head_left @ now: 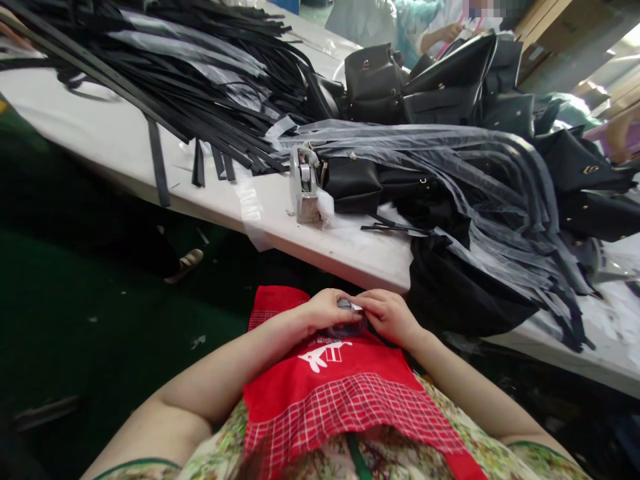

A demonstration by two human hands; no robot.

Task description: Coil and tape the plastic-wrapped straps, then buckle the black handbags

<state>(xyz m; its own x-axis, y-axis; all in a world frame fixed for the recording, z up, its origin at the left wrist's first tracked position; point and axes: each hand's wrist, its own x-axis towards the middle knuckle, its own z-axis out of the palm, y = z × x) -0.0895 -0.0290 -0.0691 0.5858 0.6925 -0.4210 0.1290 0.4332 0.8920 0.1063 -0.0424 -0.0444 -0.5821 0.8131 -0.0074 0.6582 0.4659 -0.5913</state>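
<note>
Low in front of my red apron (330, 393), my left hand (325, 311) is closed around a small grey, partly see-through object (346, 327). It looks rounded, but my fingers cover much of it and I cannot tell its kind. My right hand (389, 315) meets it from the other side, fingers pressed together at its upper edge beside a small white piece (356, 307). Both hands are just off the near edge of the white table (350, 257). On that table, beyond my hands, stands a metal tape dispenser (305, 187).
Many black straps (200, 93) lie heaped at the left, some hanging over the edge. Black bags (373, 83) and plastic-wrapped straps (500, 143) cover the right. A black cloth (455, 287) drapes over the edge. Another person's arm (440, 37) shows behind; a shoe (186, 265) is below.
</note>
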